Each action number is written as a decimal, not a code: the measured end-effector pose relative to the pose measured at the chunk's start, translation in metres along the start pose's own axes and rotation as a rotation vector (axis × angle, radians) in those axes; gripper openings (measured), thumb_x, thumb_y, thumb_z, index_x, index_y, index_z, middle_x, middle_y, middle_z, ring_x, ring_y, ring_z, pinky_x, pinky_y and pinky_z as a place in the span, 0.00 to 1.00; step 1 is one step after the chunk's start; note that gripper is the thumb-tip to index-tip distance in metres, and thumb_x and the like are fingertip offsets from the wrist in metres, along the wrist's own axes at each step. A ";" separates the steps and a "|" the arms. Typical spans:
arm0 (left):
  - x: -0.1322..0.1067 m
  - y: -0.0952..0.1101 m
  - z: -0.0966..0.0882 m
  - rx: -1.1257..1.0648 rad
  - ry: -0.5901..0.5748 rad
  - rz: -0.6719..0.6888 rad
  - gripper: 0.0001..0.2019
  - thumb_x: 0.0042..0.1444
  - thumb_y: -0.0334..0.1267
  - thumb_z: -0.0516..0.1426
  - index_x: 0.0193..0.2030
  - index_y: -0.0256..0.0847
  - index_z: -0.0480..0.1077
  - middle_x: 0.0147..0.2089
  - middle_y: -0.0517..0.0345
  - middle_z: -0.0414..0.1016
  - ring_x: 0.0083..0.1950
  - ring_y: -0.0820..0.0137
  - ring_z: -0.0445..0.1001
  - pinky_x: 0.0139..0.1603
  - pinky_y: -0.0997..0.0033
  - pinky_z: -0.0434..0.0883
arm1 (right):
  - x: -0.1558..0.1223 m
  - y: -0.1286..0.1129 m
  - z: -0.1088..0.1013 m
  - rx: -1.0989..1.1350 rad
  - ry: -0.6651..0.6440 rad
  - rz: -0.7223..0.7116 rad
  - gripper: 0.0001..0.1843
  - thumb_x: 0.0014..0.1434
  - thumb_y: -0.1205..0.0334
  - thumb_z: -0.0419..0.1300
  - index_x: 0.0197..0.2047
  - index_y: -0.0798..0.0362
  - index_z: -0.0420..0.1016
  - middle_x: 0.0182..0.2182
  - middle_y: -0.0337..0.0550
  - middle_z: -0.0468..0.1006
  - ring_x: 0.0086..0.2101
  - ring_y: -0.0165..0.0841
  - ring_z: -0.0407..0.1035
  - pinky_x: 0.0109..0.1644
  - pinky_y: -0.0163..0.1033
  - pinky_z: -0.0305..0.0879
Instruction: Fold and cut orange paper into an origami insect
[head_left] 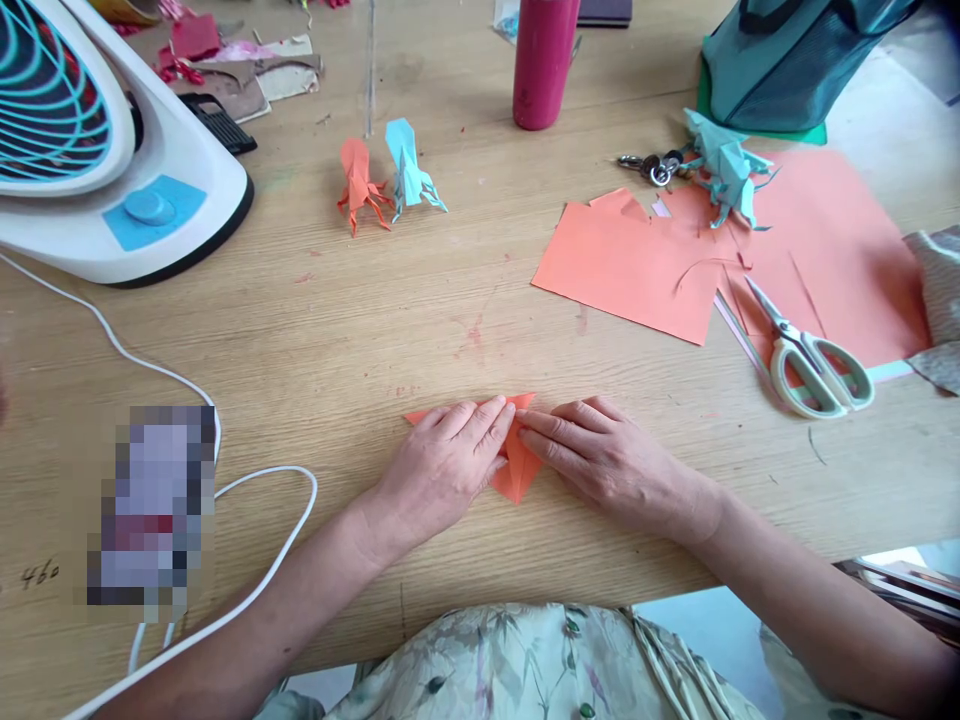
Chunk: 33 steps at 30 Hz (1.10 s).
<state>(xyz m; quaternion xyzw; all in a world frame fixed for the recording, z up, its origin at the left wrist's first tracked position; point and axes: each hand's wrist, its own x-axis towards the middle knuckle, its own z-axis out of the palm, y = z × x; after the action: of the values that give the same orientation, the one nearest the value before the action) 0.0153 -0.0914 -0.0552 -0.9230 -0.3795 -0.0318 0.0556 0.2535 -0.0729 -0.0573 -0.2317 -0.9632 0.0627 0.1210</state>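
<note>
A small folded piece of orange paper lies on the table in front of me, with pointed corners showing at its left, top and bottom. My left hand covers much of it, fingers together and pressing it down. From the other side, my right hand holds its right edge with the fingertips; the thumb is hidden. Farther back stand two finished folded paper figures with thin legs, one orange and one light blue.
White-handled scissors rest on orange paper sheets at right, near a blue folded paper insect and keys. Behind are a pink bottle and teal bag. At left are a fan, a white cable and a blurred-out device.
</note>
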 end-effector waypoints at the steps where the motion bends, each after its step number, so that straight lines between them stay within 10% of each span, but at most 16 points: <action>1: 0.000 0.000 0.001 0.001 0.009 -0.001 0.22 0.68 0.37 0.54 0.64 0.28 0.66 0.62 0.46 0.74 0.52 0.61 0.73 0.50 0.61 0.72 | -0.001 0.000 0.001 0.001 0.000 -0.006 0.18 0.70 0.70 0.48 0.58 0.62 0.72 0.60 0.57 0.74 0.47 0.43 0.68 0.46 0.49 0.66; 21: 0.004 0.006 -0.001 -0.214 0.040 -0.133 0.25 0.63 0.45 0.60 0.60 0.29 0.70 0.57 0.44 0.77 0.50 0.58 0.73 0.51 0.57 0.73 | -0.004 0.016 -0.001 0.463 0.057 0.182 0.23 0.70 0.70 0.49 0.66 0.52 0.65 0.55 0.54 0.74 0.52 0.40 0.69 0.55 0.48 0.70; 33: 0.002 0.000 0.001 -0.148 0.068 -0.025 0.20 0.66 0.37 0.56 0.61 0.28 0.70 0.58 0.42 0.76 0.51 0.58 0.74 0.52 0.57 0.74 | -0.003 0.018 0.008 0.323 0.052 0.129 0.25 0.69 0.71 0.50 0.67 0.51 0.66 0.53 0.55 0.73 0.50 0.42 0.68 0.54 0.50 0.69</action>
<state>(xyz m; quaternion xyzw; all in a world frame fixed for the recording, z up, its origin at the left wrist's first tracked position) 0.0166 -0.0895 -0.0556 -0.9181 -0.3856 -0.0920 -0.0003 0.2620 -0.0593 -0.0685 -0.2722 -0.9202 0.2183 0.1774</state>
